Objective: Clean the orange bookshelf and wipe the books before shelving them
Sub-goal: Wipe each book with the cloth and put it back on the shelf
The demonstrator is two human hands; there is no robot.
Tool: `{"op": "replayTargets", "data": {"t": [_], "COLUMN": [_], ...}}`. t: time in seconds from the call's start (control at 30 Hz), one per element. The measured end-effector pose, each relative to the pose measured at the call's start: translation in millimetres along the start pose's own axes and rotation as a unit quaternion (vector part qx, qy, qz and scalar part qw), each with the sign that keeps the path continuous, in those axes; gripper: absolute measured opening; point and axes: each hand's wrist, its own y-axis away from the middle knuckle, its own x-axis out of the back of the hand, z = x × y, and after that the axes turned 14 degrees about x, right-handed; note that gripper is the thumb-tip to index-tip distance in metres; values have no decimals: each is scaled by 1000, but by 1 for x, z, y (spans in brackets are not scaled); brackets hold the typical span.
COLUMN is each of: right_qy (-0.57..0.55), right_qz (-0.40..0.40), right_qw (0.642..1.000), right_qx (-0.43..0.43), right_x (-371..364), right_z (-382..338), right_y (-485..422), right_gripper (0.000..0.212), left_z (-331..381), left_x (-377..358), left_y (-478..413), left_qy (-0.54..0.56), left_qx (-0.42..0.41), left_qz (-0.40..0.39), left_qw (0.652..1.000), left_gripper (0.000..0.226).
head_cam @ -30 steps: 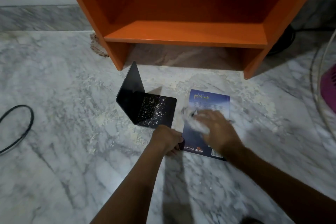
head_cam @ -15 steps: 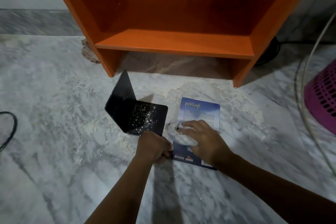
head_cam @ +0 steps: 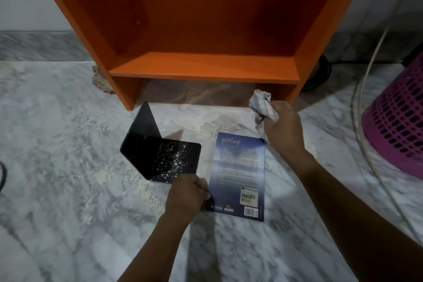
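A blue book (head_cam: 239,174) lies back cover up on the marble floor in front of the orange bookshelf (head_cam: 203,68). My left hand (head_cam: 187,197) pinches the book's lower left corner. Lifted off the book, my right hand (head_cam: 282,126) grips a crumpled white cloth (head_cam: 261,104) beyond the book's upper right corner, near the shelf's right foot. A black metal bookend (head_cam: 160,155), speckled with white dust, stands on the floor left of the book.
White dust is scattered on the floor (head_cam: 68,167) around the book and bookend. A pink plastic basket (head_cam: 398,126) stands at the right, with a pale cable (head_cam: 364,89) curving past it. A dark cable (head_cam: 2,176) lies at the left edge.
My right hand has lifted the cloth off the book's cover and moved it up and right toward the shelf's foot. My left hand keeps its hold on the book's corner.
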Motion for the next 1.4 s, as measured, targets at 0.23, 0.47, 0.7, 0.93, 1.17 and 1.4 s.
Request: {"op": "replayTargets", "data": {"t": [0.23, 0.47, 0.7, 0.93, 1.17, 1.4], "right_qy": [-6, 2, -39, -53, -48, -115], "right_qz": [35, 27, 38, 19, 34, 62], "right_qw": [999, 1000, 998, 998, 998, 988], "right_qx": [-5, 12, 38, 18, 11, -85], "right_x": [24, 31, 34, 31, 30, 33], "right_z": [-4, 11, 17, 23, 23, 23], "right_y": [45, 68, 74, 76, 77, 81], "right_gripper": [36, 31, 28, 29, 30, 21], "left_z": [22, 42, 60, 72, 85, 85], "left_x": [-37, -78, -96, -107, -94, -31], "left_y": [35, 34, 22, 21, 16, 11], "left_qy": [-145, -123, -226, -335, -364, -220], "left_qx": [-203, -116, -66, -14, -7, -64], "left_qz": [150, 149, 159, 138, 77, -79], "left_qw": [957, 974, 959, 932, 928, 970], "left_gripper": [59, 74, 96, 117, 136, 107]}}
